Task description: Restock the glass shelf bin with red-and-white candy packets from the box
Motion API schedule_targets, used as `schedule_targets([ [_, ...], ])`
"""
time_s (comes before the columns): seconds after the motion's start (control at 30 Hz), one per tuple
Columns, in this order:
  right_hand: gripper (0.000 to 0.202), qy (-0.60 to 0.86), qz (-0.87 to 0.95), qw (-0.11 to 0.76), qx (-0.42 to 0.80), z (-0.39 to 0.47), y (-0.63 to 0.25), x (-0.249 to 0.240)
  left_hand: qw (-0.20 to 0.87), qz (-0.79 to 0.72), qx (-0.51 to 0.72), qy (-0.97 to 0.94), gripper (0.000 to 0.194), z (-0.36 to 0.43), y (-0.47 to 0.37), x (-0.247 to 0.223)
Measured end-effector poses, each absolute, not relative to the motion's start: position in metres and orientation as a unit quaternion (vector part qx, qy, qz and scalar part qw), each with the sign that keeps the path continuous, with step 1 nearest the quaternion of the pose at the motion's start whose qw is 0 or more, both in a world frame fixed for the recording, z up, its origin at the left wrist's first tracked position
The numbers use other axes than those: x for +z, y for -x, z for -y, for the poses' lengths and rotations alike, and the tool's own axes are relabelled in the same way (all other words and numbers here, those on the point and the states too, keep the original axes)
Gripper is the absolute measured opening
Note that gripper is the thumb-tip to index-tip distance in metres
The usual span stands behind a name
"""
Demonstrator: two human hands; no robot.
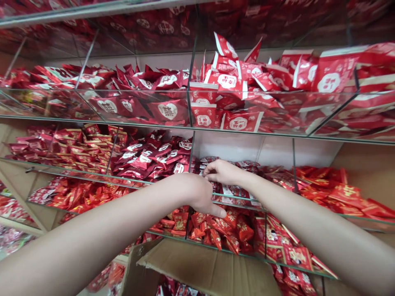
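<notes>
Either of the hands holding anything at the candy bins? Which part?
Cannot be told for sure. The right hand rests fingers-down on the red packets in the middle glass bin; the left hand, beside it, hides any grip.

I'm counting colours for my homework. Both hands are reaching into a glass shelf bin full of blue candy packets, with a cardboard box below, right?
Almost. The packets are red, not blue, as the head view shows. The rest holds: the left hand and the right hand both reach to the glass shelf bin, and an open cardboard box sits below.
</notes>
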State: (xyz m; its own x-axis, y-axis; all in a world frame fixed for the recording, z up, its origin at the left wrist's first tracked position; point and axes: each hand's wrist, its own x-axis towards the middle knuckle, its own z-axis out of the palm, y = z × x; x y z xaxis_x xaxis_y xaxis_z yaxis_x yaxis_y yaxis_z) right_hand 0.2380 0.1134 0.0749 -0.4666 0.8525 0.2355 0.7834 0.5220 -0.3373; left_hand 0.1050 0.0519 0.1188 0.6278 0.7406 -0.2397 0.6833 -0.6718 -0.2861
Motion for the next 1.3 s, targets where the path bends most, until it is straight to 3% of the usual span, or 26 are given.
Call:
schedule_targets([
  [0.2,0.014,0.469,0.853,0.207,0.095,-0.113,-0.237,0.074,0.04,0.385,0.192,0.902,0.071,-0.05,-0.102,0.123],
  [0.43,0.016,0.556,0.807,0.2,-0.013,-0.114,-0.242,0.077,0.088,0.36,0.107,0.922,0.046,-0.044,-0.084,0.114],
  [0.57,0.019,0.554,0.811,0.183,-0.04,-0.113,-0.243,0.078,0.184,0.336,0.03,0.923,0.037,-0.04,-0.075,0.101],
  [0.67,0.021,0.548,0.822,0.149,-0.046,-0.113,-0.242,0.078,0.246,0.293,-0.02,0.924,0.04,-0.043,-0.077,0.093],
  [0.77,0.024,0.559,0.822,0.099,-0.048,-0.113,-0.242,0.077,0.187,0.259,-0.011,0.947,0.058,-0.051,-0.088,0.093],
  [0.87,0.026,0.573,0.815,0.067,-0.05,-0.113,-0.242,0.076,0.103,0.319,0.058,0.94,0.074,-0.056,-0.1,0.101],
  [1.03,0.032,0.564,0.822,0.071,-0.038,-0.116,-0.244,0.074,0.011,0.368,0.136,0.92,0.066,-0.051,-0.105,0.116],
  [1.3,0.03,0.545,0.83,0.117,0.009,-0.122,-0.25,0.071,0.006,0.362,0.131,0.923,0.059,-0.054,-0.1,0.115],
])
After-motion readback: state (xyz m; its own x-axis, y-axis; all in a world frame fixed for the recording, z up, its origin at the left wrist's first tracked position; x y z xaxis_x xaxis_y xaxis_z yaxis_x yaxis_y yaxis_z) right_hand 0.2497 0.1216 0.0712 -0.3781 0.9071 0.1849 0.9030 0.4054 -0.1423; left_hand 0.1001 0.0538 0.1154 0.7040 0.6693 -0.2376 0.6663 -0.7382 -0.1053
